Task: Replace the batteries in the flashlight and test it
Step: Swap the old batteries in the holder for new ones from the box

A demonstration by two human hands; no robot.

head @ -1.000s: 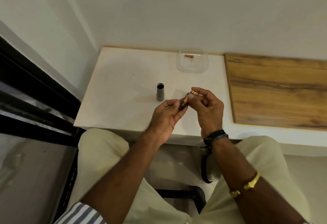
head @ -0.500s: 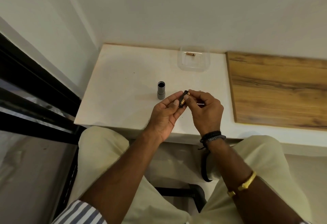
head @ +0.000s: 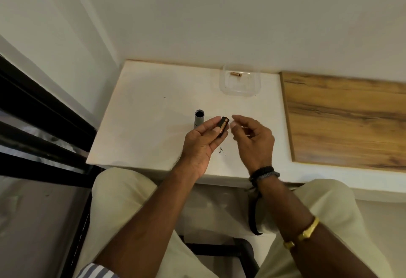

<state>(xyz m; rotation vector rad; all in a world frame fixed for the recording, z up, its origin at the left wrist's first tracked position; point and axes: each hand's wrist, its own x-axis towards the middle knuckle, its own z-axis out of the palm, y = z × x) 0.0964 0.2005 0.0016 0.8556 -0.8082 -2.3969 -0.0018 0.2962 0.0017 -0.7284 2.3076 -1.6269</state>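
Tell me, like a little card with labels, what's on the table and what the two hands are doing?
Left hand: holds a dark battery holder, copper colour showing
Right hand: beside it, fingers loosely curled, holding nothing
Flashlight tube: grey, upright on the white table, open end up
Clear tub: at the back, one loose battery inside
Wooden board: right of the table

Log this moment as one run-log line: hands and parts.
left hand grips battery holder | right hand beside it, nothing visibly held | flashlight body upright on table | one battery in clear container
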